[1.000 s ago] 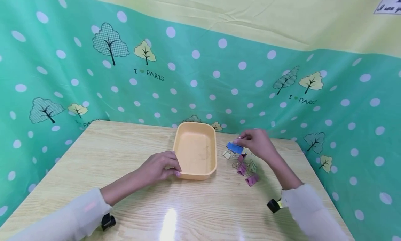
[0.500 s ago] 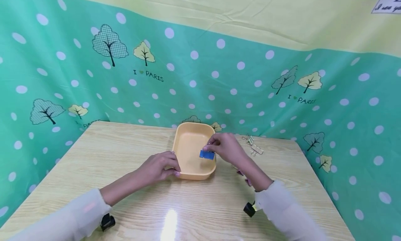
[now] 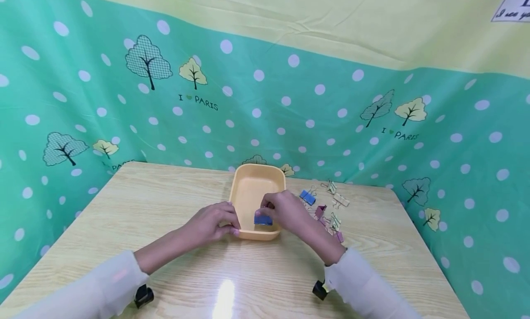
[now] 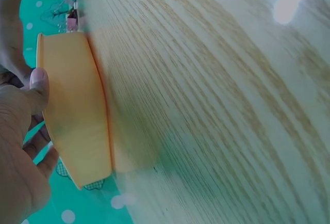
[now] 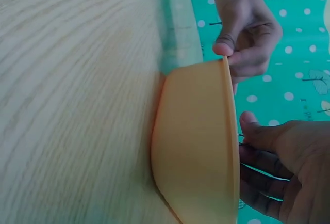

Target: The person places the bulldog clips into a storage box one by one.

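An orange tray (image 3: 250, 190) stands on the wooden table (image 3: 165, 208). My left hand (image 3: 212, 221) grips the tray's near left rim, thumb on the edge; the left wrist view shows the thumb (image 4: 37, 87) on the tray (image 4: 77, 105). My right hand (image 3: 283, 212) reaches into the tray's near end and pinches a blue binder clip (image 3: 262, 219) low inside it. In the right wrist view the tray's wall (image 5: 196, 141) hides the clip; both hands show beyond its rim.
Several loose binder clips lie right of the tray: a blue one (image 3: 308, 197), pink ones (image 3: 320, 211), pale ones (image 3: 340, 199). A green dotted curtain (image 3: 331, 116) closes in the table at the back and sides.
My right hand carried the blue clip from the pile leftward over the tray, then down into its near end. The left hand stayed on the rim.
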`<state>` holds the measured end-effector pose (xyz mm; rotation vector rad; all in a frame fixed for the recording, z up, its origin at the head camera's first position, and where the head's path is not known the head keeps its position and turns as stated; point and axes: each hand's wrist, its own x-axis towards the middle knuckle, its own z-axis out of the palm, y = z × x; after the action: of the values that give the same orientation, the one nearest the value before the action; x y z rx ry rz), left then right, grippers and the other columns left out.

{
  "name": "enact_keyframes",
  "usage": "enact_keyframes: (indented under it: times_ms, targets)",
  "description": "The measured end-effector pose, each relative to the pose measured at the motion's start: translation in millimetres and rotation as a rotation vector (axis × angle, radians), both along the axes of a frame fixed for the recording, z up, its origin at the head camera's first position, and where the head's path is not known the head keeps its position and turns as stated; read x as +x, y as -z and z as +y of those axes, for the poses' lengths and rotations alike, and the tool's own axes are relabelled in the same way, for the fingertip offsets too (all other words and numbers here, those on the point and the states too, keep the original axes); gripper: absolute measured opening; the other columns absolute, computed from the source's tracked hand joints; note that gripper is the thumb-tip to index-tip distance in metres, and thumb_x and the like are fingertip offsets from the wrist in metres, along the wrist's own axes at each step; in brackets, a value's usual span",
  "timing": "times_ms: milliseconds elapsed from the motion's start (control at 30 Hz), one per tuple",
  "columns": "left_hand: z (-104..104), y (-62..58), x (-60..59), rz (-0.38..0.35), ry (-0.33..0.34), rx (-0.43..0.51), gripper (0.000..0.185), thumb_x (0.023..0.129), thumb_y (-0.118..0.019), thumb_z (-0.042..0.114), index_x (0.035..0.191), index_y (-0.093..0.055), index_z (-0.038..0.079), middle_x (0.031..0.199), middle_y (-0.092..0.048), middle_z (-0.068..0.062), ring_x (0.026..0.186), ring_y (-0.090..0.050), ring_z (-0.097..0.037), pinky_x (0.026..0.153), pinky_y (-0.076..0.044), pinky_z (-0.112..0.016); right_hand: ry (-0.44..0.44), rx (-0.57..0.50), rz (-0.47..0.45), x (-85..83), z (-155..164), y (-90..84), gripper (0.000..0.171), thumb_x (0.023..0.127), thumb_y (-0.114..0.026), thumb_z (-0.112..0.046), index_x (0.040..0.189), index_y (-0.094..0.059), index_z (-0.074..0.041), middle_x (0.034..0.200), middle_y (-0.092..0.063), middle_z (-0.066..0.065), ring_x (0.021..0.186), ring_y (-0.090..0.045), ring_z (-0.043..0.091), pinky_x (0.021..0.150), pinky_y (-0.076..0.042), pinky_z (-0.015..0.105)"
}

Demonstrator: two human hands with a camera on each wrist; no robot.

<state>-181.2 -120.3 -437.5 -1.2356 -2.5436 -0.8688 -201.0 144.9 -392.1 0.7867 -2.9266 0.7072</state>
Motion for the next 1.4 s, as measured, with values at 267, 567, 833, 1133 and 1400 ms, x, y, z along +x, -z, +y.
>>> enact_keyframes:
  times_ms: [267, 567, 833, 1133, 1400]
  targets:
    - [-0.1, 0.5, -0.9, -0.014, 0.009, 0.007, 0.011, 0.088, -0.094, 0.014, 0.089, -0.085, 0.020, 0.091, -0.076, 0.012, 0.089, -0.066, -0.002, 0.083, -0.063, -0.026, 0.008, 0.003, 0.000, 3.2, 0.3, -0.7, 0.018, 0.099, -0.089, -0.030, 0.089, -0.081, -0.017, 0.080, -0.079, -0.006, 0.068, -0.064, 0.003, 0.066, -0.056, 0.024]
    - [0.4, -0.5, -1.5, -0.038, 0.003, -0.001, 0.010, 0.090, -0.093, 0.015, 0.089, -0.085, 0.021, 0.091, -0.077, 0.013, 0.090, -0.067, -0.002, 0.084, -0.063, -0.027, 0.035, -0.036, -0.031, 5.2, 12.9, -2.8, 0.018, 0.099, -0.089, -0.030, 0.090, -0.081, -0.017, 0.084, -0.082, 0.004, 0.067, -0.061, 0.005, 0.064, -0.052, 0.022]
    - [0.6, -0.1, -0.5, -0.029, -0.009, 0.001, 0.011, 0.089, -0.094, 0.015, 0.087, -0.085, 0.021, 0.090, -0.076, 0.014, 0.089, -0.064, -0.001, 0.083, -0.062, -0.027, 0.085, -0.047, -0.032, 5.2, 27.9, -8.0, 0.017, 0.098, -0.090, -0.033, 0.091, -0.082, -0.019, 0.083, -0.081, -0.002, 0.070, -0.063, 0.005, 0.066, -0.053, 0.023]
    - [-0.3, 0.6, -0.4, -0.022, -0.006, 0.009, 0.012, 0.089, -0.094, 0.015, 0.087, -0.084, 0.022, 0.091, -0.076, 0.015, 0.089, -0.064, -0.001, 0.083, -0.061, -0.027, 0.117, -0.097, -0.061, 6.9, 45.2, -13.7, 0.014, 0.100, -0.088, -0.029, 0.094, -0.084, -0.017, 0.087, -0.082, -0.001, 0.075, -0.066, 0.007, 0.069, -0.056, 0.027]
    - [-0.4, 1.2, -1.2, -0.023, -0.003, 0.016, 0.014, 0.088, -0.095, 0.014, 0.086, -0.084, 0.022, 0.090, -0.076, 0.015, 0.089, -0.064, 0.000, 0.082, -0.061, -0.027, 0.184, -0.084, -0.082, 11.1, 71.0, -15.2, 0.017, 0.102, -0.086, -0.032, 0.092, -0.081, -0.019, 0.080, -0.078, -0.005, 0.056, -0.059, 0.011, 0.061, -0.054, 0.029]
